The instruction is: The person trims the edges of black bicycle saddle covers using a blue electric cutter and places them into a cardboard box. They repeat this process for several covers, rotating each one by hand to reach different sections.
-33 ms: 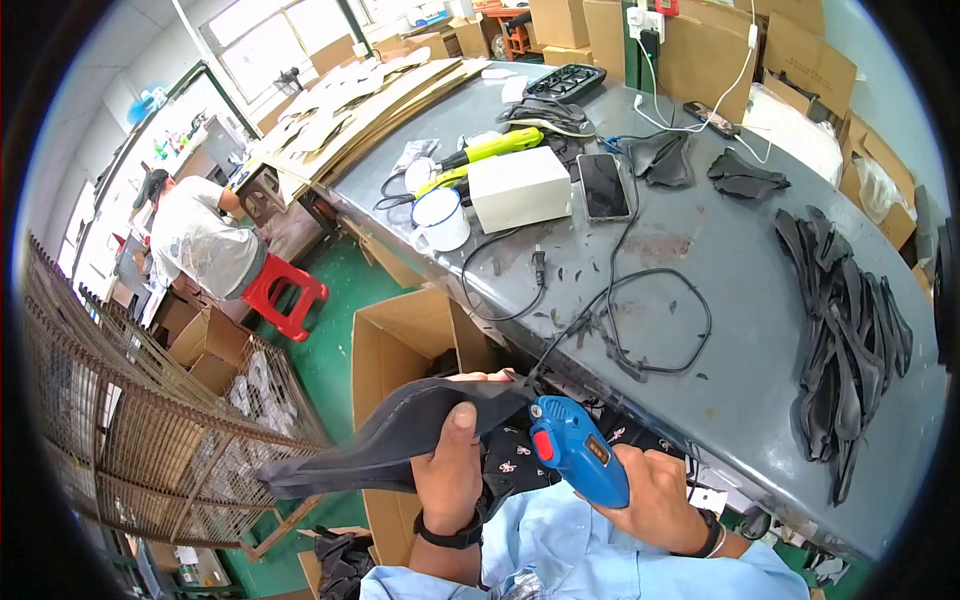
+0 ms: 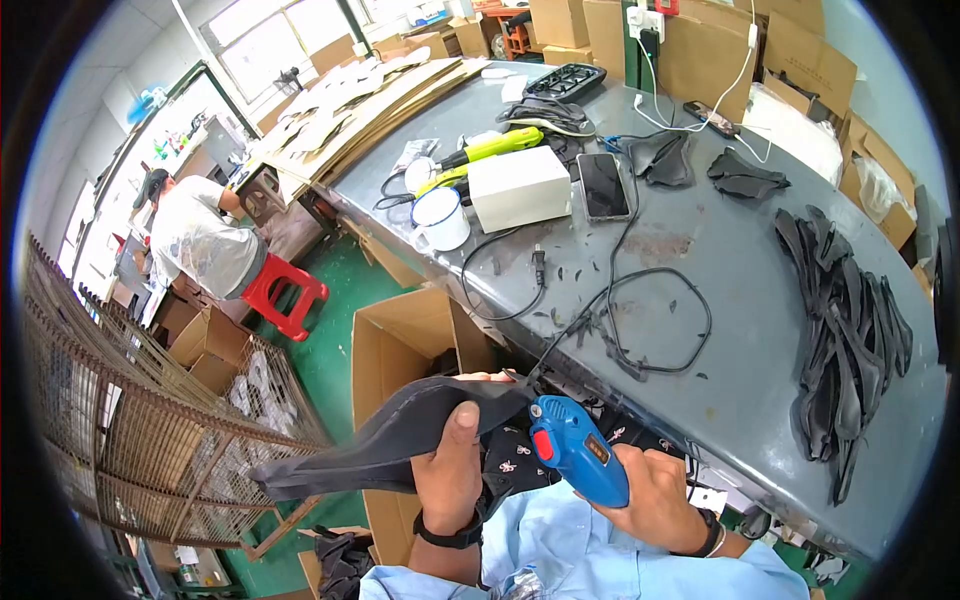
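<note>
A grey counter (image 2: 740, 410) stretched before you, above a green floor (image 2: 350, 262). To your left stood a rusty wire cage (image 2: 140, 420), with a red stool (image 2: 286, 300) beyond it. Bright light filled the window (image 2: 262, 42) at the far left. Behind your counter, cardboard boxes (image 2: 560, 24) stood near a green post (image 2: 634, 68), and a pale blue wall (image 2: 882, 75) rose to your right.
</note>
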Motion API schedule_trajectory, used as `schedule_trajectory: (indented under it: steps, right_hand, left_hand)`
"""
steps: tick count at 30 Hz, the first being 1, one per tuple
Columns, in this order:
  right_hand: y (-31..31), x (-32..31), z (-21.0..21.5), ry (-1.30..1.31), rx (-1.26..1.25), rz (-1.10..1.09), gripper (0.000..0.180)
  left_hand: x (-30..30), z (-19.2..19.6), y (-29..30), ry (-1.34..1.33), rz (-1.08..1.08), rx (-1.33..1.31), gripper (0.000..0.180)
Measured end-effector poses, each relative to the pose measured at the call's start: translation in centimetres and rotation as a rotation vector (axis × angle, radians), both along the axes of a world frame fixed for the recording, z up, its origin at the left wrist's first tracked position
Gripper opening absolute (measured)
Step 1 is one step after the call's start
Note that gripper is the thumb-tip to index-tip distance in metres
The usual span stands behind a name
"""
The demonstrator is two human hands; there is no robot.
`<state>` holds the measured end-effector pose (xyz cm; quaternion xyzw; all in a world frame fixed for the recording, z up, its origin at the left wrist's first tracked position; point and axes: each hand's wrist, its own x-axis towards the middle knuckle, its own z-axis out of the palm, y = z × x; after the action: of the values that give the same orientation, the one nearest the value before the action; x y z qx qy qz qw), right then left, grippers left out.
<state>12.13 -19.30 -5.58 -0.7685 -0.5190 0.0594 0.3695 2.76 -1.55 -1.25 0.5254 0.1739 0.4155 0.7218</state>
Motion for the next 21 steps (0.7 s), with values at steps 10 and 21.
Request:
schedule_trajectory:
  steps: [10, 21]
  right_hand:
    - [0.0, -0.1, -0.5, 0.042, 0.055, 0.009, 0.053]
    - [0.2, -0.2, -0.1, 0.05, 0.054, 0.024, 0.054]
  left_hand:
    - [0.2, -0.4, 0.3, -0.205, -0.006, -0.06, 0.045]
    - [0.9, -2.5, -1.0, -0.1, 0.169, -0.017, 0.03]
